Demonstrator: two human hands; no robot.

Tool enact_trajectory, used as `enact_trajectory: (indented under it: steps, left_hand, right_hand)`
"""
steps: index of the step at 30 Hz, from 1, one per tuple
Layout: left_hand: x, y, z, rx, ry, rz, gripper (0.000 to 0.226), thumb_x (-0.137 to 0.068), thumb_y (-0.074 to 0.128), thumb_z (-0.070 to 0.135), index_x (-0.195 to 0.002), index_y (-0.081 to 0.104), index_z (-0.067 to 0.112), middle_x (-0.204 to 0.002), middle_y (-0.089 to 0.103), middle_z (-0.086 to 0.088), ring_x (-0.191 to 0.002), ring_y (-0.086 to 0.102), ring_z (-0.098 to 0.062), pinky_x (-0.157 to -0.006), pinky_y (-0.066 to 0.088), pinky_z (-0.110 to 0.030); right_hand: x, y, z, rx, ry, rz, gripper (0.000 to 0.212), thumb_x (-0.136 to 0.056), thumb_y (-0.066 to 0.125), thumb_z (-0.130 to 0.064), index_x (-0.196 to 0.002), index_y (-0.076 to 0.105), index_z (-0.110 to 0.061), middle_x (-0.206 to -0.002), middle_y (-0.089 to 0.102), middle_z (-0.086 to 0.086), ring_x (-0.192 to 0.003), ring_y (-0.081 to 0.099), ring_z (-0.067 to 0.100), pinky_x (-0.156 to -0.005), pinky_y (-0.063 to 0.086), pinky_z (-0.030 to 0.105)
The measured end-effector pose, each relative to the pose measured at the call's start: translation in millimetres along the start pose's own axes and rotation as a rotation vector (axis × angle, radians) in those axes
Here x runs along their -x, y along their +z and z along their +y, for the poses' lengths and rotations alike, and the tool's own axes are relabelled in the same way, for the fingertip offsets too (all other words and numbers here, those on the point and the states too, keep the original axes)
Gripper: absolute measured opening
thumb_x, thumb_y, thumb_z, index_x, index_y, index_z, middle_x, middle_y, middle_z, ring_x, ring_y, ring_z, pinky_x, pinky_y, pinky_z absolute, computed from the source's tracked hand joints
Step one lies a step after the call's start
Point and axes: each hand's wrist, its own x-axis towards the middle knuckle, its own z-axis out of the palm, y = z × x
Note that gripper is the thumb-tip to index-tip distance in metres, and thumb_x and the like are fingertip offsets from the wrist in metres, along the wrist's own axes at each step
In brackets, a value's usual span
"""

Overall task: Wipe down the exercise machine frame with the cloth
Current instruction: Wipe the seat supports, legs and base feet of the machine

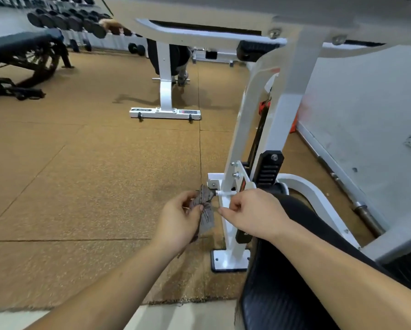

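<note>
The white exercise machine frame [247, 115] rises on the right, bolted to a foot plate on the floor. My left hand [178, 222] grips a small grey patterned cloth [205, 206], which hangs beside the frame's lower bracket and its short white peg. My right hand [252, 211] hovers just right of the cloth, in front of the frame's lower upright, fingers curled with thumb and forefinger pinched together; whether they hold anything I cannot tell. A black padded part of the machine [283, 282] lies under my right forearm.
Brown rubber floor tiles [92, 175] spread to the left. Another white machine base [165, 113] stands ahead. A black bench [21, 58] and a dumbbell rack [68, 20] are at far left. A barbell [366, 215] lies by the white wall on the right.
</note>
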Motion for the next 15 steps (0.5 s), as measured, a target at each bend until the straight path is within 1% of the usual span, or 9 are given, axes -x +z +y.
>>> enact_trajectory:
  steps: [2,3,5,6,7,9,10,12,15]
  left_hand:
    - [-7.3,7.3,-5.8,-0.029,0.009,0.013,0.025,-0.094,0.072,0.016,-0.118,0.070,0.023,-0.094,0.070,0.013,-0.077,0.064,0.008,-0.071,0.053,-0.012]
    - [-9.4,13.6,-9.0,-0.036,-0.005,0.011,0.023,-0.093,0.073,0.018,-0.116,0.070,0.023,-0.093,0.070,0.011,-0.077,0.065,0.007,-0.073,0.054,-0.014]
    - [-10.0,25.2,-14.2,-0.014,-0.042,0.019,0.019,-0.092,0.074,0.019,-0.110,0.072,0.023,-0.091,0.072,0.010,-0.077,0.067,0.002,-0.080,0.059,-0.027]
    - [-10.9,28.4,-14.3,-0.001,-0.055,0.027,0.017,-0.092,0.075,0.018,-0.107,0.072,0.024,-0.089,0.072,0.011,-0.076,0.067,0.003,-0.081,0.059,-0.029]
    - [-12.1,30.7,-12.0,0.007,-0.064,0.036,0.015,-0.092,0.074,0.016,-0.104,0.072,0.025,-0.087,0.071,0.011,-0.073,0.065,0.005,-0.080,0.057,-0.028]
    - [-19.7,32.0,-6.6,0.027,-0.081,0.040,0.015,-0.093,0.073,0.014,-0.102,0.071,0.026,-0.085,0.070,0.010,-0.071,0.063,0.007,-0.078,0.056,-0.023]
    - [-24.0,32.1,-3.7,0.045,-0.086,0.039,0.016,-0.094,0.072,0.012,-0.102,0.070,0.026,-0.085,0.070,0.010,-0.070,0.063,0.008,-0.076,0.055,-0.018]
    - [-33.5,33.1,0.1,0.080,-0.084,0.035,0.018,-0.095,0.071,0.009,-0.106,0.071,0.023,-0.086,0.071,0.012,-0.071,0.065,0.010,-0.070,0.051,-0.010]
    - [-45.5,40.5,-5.8,0.133,-0.073,-0.016,0.022,-0.095,0.068,0.005,-0.111,0.073,0.020,-0.084,0.074,0.011,-0.072,0.067,0.007,-0.069,0.050,-0.012]
  right_hand:
    - [-2.6,5.1,2.4,0.007,0.004,0.045,0.048,-0.096,0.057,-0.052,-0.067,0.061,-0.015,-0.062,0.062,0.003,-0.064,0.060,0.016,-0.065,0.055,0.034]
    - [-1.9,8.7,6.0,0.012,0.011,0.070,0.045,-0.098,0.055,-0.049,-0.066,0.060,-0.017,-0.062,0.060,0.000,-0.067,0.060,0.017,-0.069,0.055,0.036]
    - [1.4,12.9,11.1,0.090,-0.002,0.173,0.039,-0.098,0.052,-0.048,-0.069,0.064,-0.025,-0.071,0.061,-0.007,-0.081,0.058,0.017,-0.085,0.050,0.034]
    - [0.9,12.8,12.9,0.137,-0.007,0.223,0.035,-0.097,0.051,-0.049,-0.076,0.069,-0.028,-0.080,0.063,-0.008,-0.089,0.056,0.018,-0.093,0.044,0.034]
    - [-0.2,11.1,14.9,0.134,0.012,0.236,0.030,-0.097,0.051,-0.050,-0.085,0.072,-0.030,-0.089,0.063,-0.009,-0.097,0.055,0.018,-0.099,0.039,0.034]
    - [-3.7,8.8,18.3,0.079,0.081,0.184,0.025,-0.096,0.053,-0.048,-0.104,0.070,-0.032,-0.105,0.060,-0.008,-0.106,0.052,0.018,-0.101,0.035,0.034]
    - [-4.7,9.8,19.8,0.069,0.098,0.152,0.025,-0.096,0.054,-0.047,-0.109,0.068,-0.032,-0.108,0.059,-0.009,-0.107,0.051,0.017,-0.100,0.034,0.034]
    - [-8.5,12.6,21.7,0.065,0.097,0.139,0.027,-0.095,0.056,-0.047,-0.116,0.067,-0.034,-0.110,0.058,-0.011,-0.109,0.050,0.015,-0.099,0.032,0.034]
    - [-13.6,14.0,21.8,0.049,0.109,0.180,0.027,-0.094,0.058,-0.051,-0.116,0.068,-0.039,-0.109,0.058,-0.017,-0.108,0.050,0.011,-0.101,0.031,0.034]
